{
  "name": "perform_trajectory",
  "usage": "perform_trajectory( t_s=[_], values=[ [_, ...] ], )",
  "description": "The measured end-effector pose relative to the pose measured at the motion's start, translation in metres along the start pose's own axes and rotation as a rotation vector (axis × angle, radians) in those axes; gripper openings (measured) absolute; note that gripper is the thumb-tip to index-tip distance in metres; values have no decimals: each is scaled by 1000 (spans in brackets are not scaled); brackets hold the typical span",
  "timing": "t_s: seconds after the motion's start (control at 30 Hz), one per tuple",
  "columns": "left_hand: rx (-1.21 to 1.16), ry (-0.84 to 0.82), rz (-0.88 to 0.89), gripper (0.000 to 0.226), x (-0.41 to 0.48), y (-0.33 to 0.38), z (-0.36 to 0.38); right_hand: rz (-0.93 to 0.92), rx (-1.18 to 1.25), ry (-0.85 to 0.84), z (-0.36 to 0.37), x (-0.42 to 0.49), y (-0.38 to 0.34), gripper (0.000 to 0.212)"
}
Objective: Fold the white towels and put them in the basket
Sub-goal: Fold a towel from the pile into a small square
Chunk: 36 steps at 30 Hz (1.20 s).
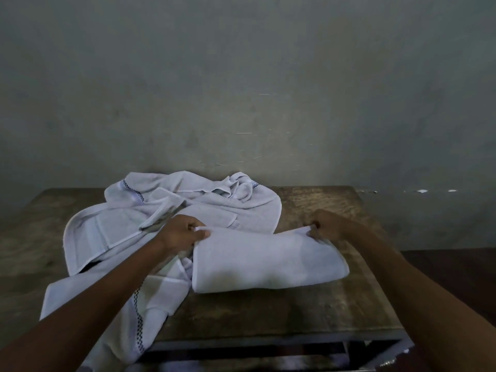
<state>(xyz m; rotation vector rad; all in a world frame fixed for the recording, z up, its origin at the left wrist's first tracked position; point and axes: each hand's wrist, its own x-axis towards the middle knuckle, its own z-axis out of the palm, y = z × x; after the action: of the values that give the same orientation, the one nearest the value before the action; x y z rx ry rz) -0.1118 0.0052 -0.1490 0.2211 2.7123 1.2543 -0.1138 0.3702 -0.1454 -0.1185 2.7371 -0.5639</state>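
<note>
White towel (268, 260), partly folded, right of centre on the wooden bench (295, 318); far corners pinched by left hand (185, 232) and right hand (326, 226). Keep corners level, land squarely on near edge

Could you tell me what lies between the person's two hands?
In the head view, the folded white towel spans between them; left hand and right hand each pinch a far corner.

My left grip (182, 232) buries its fingertips in one corner of the folded towel (268, 261); my right grip (326, 226) tucks its own behind the other corner; both forearms run off the bottom edge; the loose towels (188, 202) cover the table's (295, 312) left part, one hanging out of frame; pale shapes beneath the table are too dim to tell.
</note>
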Motion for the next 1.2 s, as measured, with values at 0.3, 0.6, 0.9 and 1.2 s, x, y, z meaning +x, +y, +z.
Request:
perform_trajectory(
  t_s=[0.3,0.6,0.9,1.2],
  values=[
    [-72,50,101,11,3,20,-16,-20,213,184,-14,-38,27,7],
    [71,172,154,13,-6,16,-1,-274,79,307,-2,-70,14,13],
    [1,147,189,12,-7,15,-3,-181,86,317,7,-69,17,19],
    [-78,150,201,14,-7,9,-5,-96,69,353,8,-65,19,14]
  ],
)
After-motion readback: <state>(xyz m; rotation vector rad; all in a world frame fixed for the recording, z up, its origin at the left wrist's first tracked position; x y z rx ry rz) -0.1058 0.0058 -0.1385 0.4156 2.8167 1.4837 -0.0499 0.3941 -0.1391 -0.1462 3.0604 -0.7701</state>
